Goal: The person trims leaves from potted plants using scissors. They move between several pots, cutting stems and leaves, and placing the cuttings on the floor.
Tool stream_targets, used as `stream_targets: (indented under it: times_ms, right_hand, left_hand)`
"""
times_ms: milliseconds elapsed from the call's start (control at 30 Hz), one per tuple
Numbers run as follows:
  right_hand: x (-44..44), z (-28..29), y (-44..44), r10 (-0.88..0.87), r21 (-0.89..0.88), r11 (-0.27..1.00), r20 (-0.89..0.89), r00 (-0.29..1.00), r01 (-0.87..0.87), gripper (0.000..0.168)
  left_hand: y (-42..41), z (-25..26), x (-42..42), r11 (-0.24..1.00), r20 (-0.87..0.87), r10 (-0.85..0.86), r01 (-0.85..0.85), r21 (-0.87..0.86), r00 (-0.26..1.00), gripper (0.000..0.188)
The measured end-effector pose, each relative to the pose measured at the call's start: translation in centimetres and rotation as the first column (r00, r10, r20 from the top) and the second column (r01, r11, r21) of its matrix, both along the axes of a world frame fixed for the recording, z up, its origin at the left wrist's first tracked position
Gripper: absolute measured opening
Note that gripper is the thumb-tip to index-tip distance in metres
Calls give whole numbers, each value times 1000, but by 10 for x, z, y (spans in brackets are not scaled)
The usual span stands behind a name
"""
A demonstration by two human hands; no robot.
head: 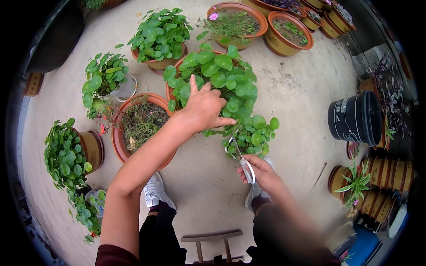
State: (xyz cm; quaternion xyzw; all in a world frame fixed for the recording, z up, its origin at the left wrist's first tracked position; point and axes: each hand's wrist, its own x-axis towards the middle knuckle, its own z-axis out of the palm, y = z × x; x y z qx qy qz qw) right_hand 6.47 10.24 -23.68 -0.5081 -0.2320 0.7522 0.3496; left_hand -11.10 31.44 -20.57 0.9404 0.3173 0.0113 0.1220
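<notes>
My right hand (263, 171) grips a pair of scissors (248, 171) with white handles. Their metal blades point up and away, and the tips sit among round leaves by my left thumb. My left hand (206, 108) lies palm down over a large potted pennywort plant (218, 69), with index finger and thumb spread and the other fingers bent. Its thumb reaches towards the scissor tips; whether it touches a stem there I cannot tell. A smaller pennywort plant (258, 134) stands just beyond the scissors, its container mostly hidden by leaves.
Left of my arm stands a terracotta-coloured pot (146, 126) of thin-leaved plants. Another pennywort pot (159, 36) is behind. A black bucket (354, 118) lies tilted at right, near stacked pots (391, 173). My shoes (156, 189) flank the concrete floor (206, 186); a wooden stool (213, 236) is below.
</notes>
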Motion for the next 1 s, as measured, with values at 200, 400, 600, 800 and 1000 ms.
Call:
stream_targets:
  times_ms: [200, 400, 600, 800, 1000]
  right_hand:
    - [2, 2, 0, -13, 3, 1000, -14, 1000, 13, 29]
    - [3, 1, -1, -25, 5, 1000, -22, 999, 26, 29]
    - [4, 2, -1, -32, 12, 999, -13, 999, 32, 28]
    - [5, 3, 0, -31, 9, 999, -1, 1000, 31, 28]
    - [4, 6, 0, -34, -2, 999, 7, 999, 34, 29]
  left_hand:
    - [-2, -9, 5, 999, -60, -10, 12, 39, 998, 62]
    - [-2, -6, 8, 999, -103, 27, -29, -23, 994, 60]
    - [-9, 4, -5, 994, -61, 100, -102, -32, 993, 54]
    - [-20, 7, -24, 994, 85, 105, -106, 1, 991, 56]
    - [-38, 20, -41, 984, 118, 175, -176, -2, 977, 55]
